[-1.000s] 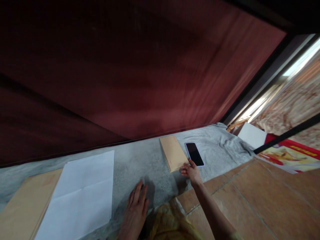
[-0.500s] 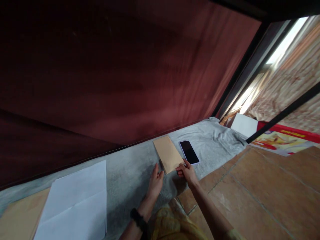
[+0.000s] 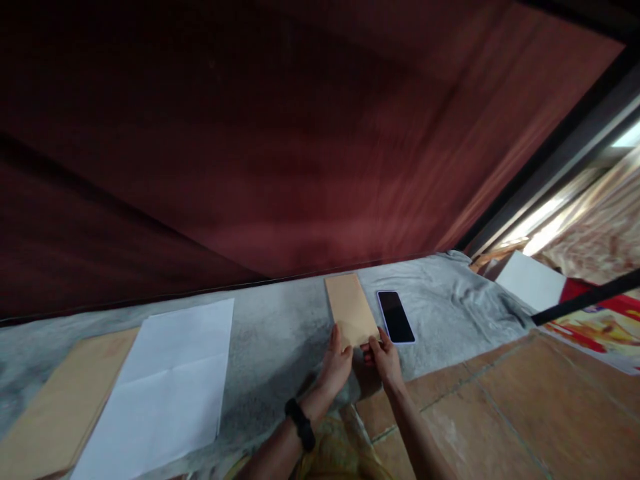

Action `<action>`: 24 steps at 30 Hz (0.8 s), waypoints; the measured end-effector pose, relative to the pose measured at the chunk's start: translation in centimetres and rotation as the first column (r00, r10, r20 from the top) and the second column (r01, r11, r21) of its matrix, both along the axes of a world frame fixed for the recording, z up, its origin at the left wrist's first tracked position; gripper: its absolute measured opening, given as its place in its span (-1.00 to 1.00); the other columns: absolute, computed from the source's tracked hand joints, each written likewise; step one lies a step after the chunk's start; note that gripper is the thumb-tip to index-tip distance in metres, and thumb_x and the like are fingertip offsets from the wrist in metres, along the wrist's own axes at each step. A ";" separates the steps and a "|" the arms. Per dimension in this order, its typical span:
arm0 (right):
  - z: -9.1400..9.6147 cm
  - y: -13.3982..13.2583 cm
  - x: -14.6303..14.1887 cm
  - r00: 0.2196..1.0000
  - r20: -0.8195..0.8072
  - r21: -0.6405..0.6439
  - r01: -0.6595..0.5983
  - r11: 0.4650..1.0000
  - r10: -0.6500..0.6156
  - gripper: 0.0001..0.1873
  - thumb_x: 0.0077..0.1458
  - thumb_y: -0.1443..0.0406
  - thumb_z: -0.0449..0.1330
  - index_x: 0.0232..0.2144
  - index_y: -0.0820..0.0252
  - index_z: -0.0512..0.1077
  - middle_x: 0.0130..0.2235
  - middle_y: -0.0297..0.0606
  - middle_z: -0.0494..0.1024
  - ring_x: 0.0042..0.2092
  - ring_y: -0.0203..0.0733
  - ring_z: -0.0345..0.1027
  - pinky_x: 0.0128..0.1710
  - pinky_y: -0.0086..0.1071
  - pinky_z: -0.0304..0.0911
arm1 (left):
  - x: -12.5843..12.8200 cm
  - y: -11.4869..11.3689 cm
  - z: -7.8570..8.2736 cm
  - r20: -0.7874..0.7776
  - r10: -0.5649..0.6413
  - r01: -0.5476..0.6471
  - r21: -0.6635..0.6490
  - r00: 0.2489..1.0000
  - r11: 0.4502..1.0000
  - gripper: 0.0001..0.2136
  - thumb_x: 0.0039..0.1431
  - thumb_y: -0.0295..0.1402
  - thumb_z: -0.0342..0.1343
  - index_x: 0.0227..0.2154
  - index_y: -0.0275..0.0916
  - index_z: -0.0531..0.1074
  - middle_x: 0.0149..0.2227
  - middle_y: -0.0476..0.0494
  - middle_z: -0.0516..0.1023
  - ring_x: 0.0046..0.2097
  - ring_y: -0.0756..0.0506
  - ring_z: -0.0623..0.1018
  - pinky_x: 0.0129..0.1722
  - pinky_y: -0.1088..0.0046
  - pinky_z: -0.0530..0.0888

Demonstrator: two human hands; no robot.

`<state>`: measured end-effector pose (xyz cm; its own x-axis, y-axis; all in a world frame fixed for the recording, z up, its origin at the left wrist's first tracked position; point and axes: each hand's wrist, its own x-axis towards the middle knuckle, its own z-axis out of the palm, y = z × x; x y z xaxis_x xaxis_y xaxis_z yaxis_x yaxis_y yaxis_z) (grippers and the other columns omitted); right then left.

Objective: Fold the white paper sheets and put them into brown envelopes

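Note:
A small flat brown paper envelope lies on the grey cloth in front of me. My left hand is at its near left corner, fingers along the side and thumb by the near edge. At the near right corner, my right hand pinches the envelope between thumb and fingers. A dark-screened phone in a pale purple case rests just right of the envelope, close to my right fingertips but apart from them.
To the left, creased white paper sheets partly cover larger brown envelopes. A dark red curtain rises behind the grey cloth. Tiled floor, a black bar and a printed red-and-yellow box are at right.
My left hand has come from beside the envelope to its near left corner. The right hand stays at the near right corner. The view has shifted, so everything sits differently in the picture.

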<state>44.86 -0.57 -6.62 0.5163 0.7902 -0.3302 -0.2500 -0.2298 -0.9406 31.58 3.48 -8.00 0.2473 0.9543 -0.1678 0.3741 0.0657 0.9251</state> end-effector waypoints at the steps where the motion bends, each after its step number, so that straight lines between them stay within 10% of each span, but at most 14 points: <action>1: 0.0 0.0 0.1 1.000 0.018 -0.005 -0.012 1.000 0.012 -0.25 -0.03 0.05 0.29 0.18 0.21 0.33 -0.49 -0.40 0.60 -0.60 -0.22 0.39 -0.63 -0.42 0.33 | 0.1 -0.2 0.2 -0.006 0.011 -0.011 -0.014 1.000 1.000 -0.33 0.17 -0.44 -0.01 0.37 -0.31 0.05 0.41 -0.30 0.15 0.42 -0.14 0.15 0.40 0.25 0.08; 24: -0.3 -0.8 1.3 0.987 0.135 -0.113 -0.069 0.991 0.084 0.00 -0.04 -0.16 0.27 0.33 0.20 0.17 -0.46 -0.36 0.62 -0.54 -0.12 0.48 -0.59 -0.34 0.35 | 1.6 -2.8 2.1 -0.017 0.085 -0.085 -0.035 0.996 0.996 -0.21 0.06 -0.51 0.02 0.40 -0.37 -0.03 0.45 -0.31 -0.01 0.45 -0.12 0.03 0.41 0.33 0.03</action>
<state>46.21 -1.42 -6.94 0.5030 0.7929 -0.3441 -0.0958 -0.3445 -0.9339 33.14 0.64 -5.88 0.1625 0.9651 -0.2052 0.3801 0.1307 0.9156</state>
